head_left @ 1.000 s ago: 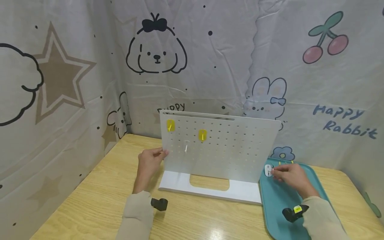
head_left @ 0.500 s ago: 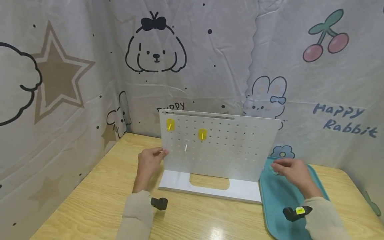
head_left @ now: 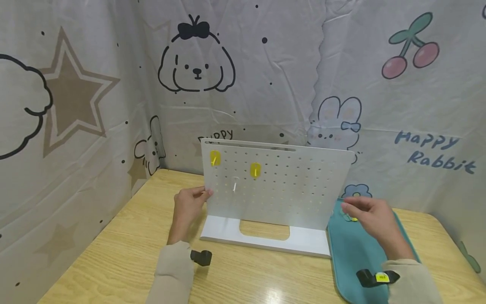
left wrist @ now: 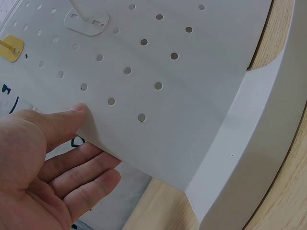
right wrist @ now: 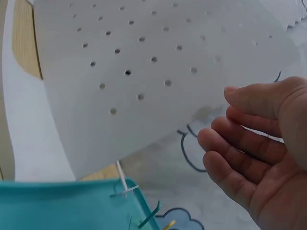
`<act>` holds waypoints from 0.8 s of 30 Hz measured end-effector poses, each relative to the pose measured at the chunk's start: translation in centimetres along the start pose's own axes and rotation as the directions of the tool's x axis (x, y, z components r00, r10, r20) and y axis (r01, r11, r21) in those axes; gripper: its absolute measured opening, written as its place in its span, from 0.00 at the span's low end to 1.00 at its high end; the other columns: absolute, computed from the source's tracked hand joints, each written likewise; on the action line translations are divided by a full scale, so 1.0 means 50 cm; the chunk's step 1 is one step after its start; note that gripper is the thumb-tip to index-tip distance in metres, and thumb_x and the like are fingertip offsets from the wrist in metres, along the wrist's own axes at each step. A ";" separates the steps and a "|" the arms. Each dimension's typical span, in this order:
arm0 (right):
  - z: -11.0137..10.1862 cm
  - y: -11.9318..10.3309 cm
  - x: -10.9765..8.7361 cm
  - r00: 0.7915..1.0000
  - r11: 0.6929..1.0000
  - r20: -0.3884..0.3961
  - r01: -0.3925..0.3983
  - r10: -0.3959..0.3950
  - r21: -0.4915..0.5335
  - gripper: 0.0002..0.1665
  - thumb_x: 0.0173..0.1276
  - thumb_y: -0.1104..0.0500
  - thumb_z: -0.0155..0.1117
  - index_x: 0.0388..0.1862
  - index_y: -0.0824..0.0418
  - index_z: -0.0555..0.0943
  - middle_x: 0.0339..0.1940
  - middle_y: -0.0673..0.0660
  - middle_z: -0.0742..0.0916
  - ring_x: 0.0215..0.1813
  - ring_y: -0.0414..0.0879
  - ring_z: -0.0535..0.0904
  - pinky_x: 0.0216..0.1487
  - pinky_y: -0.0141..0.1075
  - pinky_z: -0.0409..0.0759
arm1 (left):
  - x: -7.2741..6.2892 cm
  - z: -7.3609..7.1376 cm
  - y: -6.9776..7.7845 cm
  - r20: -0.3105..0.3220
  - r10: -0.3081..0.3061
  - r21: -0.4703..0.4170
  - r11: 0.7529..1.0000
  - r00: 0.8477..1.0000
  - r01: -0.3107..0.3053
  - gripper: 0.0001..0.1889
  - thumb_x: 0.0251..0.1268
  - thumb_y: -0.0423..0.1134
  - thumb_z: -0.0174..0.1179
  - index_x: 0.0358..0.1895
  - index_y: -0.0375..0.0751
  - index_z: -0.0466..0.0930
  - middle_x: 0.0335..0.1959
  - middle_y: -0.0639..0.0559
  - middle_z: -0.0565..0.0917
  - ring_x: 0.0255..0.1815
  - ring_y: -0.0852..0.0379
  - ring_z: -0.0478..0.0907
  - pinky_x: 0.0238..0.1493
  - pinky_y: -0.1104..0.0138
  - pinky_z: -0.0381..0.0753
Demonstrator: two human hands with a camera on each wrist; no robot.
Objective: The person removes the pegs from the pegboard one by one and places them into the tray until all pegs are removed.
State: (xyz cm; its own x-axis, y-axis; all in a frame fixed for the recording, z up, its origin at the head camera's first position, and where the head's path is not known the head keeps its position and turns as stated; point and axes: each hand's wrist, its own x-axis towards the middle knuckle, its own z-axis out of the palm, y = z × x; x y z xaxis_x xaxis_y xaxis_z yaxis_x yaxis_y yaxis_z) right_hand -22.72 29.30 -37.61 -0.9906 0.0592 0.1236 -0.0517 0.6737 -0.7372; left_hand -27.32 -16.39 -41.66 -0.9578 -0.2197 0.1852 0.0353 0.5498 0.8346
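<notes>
A white pegboard (head_left: 288, 194) stands upright on its flat base. My left hand (head_left: 188, 211) pinches its left edge, thumb on the front and fingers behind. Two yellow hooks (head_left: 215, 158) and one white hook (head_left: 235, 185) hang on its left half. Beside the board's right edge is my right hand (head_left: 373, 219), above the teal tray (head_left: 357, 257); its fingers are loosely bent with nothing between them in the right wrist view. In the tray's far end lie a white hook (right wrist: 123, 184), a green hook (right wrist: 151, 214) and a yellow hook (right wrist: 169, 224).
The wooden table (head_left: 243, 274) carries board and tray, which sit close side by side. A printed cloth (head_left: 273, 84) hangs behind and to the left. The board's base (head_left: 224, 232) has a cutout at its front middle.
The right hand has let go of the white hook it pinched at the tray's far left corner and lifted slightly, beside the board's edge. The left hand stays on the board.
</notes>
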 end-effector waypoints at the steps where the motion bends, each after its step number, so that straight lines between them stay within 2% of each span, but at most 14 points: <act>1: 0.000 -0.007 -0.003 1.000 1.000 -0.004 0.014 -0.014 -0.006 0.32 0.72 0.41 0.64 0.60 0.66 0.81 0.57 0.67 0.83 0.56 0.61 0.78 0.49 0.54 0.77 | 0.000 0.000 0.000 0.000 -0.001 -0.002 1.000 1.000 0.001 0.18 0.68 0.46 0.66 0.55 0.40 0.86 0.45 0.41 0.88 0.41 0.49 0.82 0.32 0.62 0.76; 9: 0.005 -0.048 -0.011 0.987 0.988 -0.045 0.155 -0.156 -0.024 0.23 0.72 0.50 0.66 0.56 0.67 0.83 0.49 0.62 0.87 0.47 0.49 0.82 0.39 0.34 0.79 | -0.001 0.000 0.000 -0.004 0.004 -0.007 1.000 1.000 -0.004 0.17 0.68 0.46 0.66 0.54 0.40 0.86 0.45 0.42 0.88 0.43 0.47 0.83 0.34 0.61 0.77; 14: 0.017 -0.077 -0.012 0.977 0.977 -0.043 0.211 -0.210 0.019 0.21 0.71 0.53 0.69 0.54 0.67 0.85 0.45 0.61 0.88 0.43 0.40 0.82 0.39 0.30 0.78 | -0.001 0.002 -0.002 -0.005 0.003 -0.003 1.000 1.000 -0.003 0.17 0.68 0.46 0.66 0.54 0.40 0.86 0.44 0.41 0.88 0.42 0.48 0.83 0.33 0.62 0.76; 24: 0.055 -0.137 0.000 0.959 0.954 -0.012 0.282 -0.282 0.106 0.17 0.69 0.57 0.71 0.51 0.68 0.86 0.44 0.59 0.89 0.44 0.47 0.85 0.42 0.30 0.80 | 0.000 0.001 0.000 0.002 -0.005 -0.007 1.000 1.000 0.005 0.18 0.69 0.46 0.66 0.55 0.41 0.86 0.46 0.42 0.87 0.42 0.48 0.83 0.35 0.60 0.77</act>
State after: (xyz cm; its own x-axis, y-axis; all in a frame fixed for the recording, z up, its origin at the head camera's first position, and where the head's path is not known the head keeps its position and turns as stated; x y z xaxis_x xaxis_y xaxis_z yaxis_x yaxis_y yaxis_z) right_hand -22.70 22.68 -34.39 -0.9341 -0.1246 0.3346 -0.3421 0.5808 -0.7387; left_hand -27.35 -16.36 -41.66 -0.9586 -0.2205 0.1803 0.0328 0.5433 0.8389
